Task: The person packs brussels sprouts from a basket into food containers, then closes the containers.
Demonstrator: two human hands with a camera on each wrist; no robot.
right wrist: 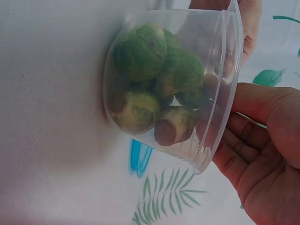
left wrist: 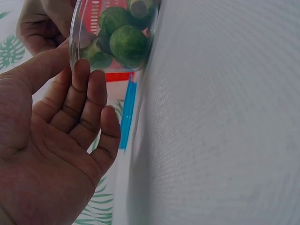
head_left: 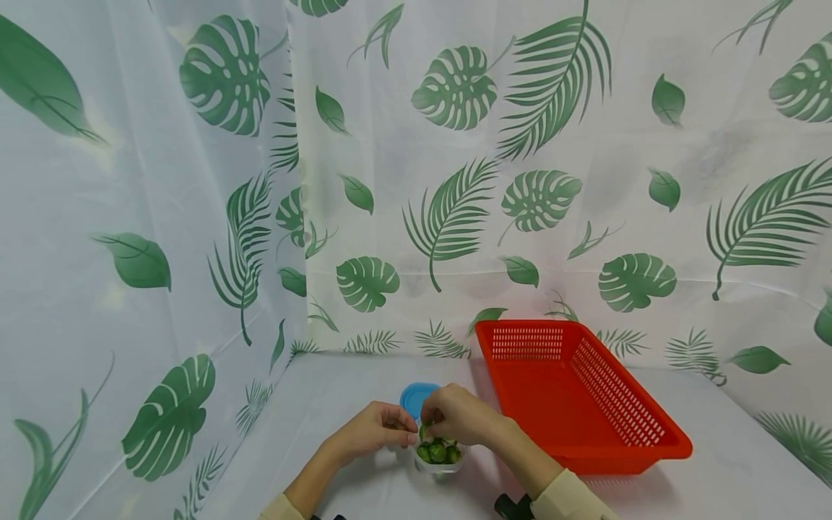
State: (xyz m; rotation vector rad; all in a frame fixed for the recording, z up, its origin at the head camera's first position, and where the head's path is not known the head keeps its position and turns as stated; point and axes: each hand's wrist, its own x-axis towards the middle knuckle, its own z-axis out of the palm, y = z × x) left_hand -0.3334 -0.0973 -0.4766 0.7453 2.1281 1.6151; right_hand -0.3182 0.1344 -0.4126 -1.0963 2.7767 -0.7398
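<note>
A clear plastic tub (head_left: pixel 439 468) of green Brussels sprouts (head_left: pixel 437 453) stands on the white table between both hands. In the right wrist view, several sprouts (right wrist: pixel 140 51) show through its wall, some with brown cut ends. My right hand (head_left: pixel 463 415) reaches down into the tub's mouth from above, thumb and fingers bent around a sprout near the top; the fingertips are partly hidden. On the tub's left side is my left hand (head_left: pixel 373 433), thumb at the rim and fingers loosely bent. In the left wrist view the left fingers (left wrist: pixel 96 93) lie alongside the tub, the palm bare.
A round blue lid (head_left: pixel 416 396) lies on the table just behind the tub. To the right stands a large red plastic basket (head_left: pixel 539 404) with perforated sides. A white leaf-print curtain (head_left: pixel 390 217) hangs behind the table and along its left.
</note>
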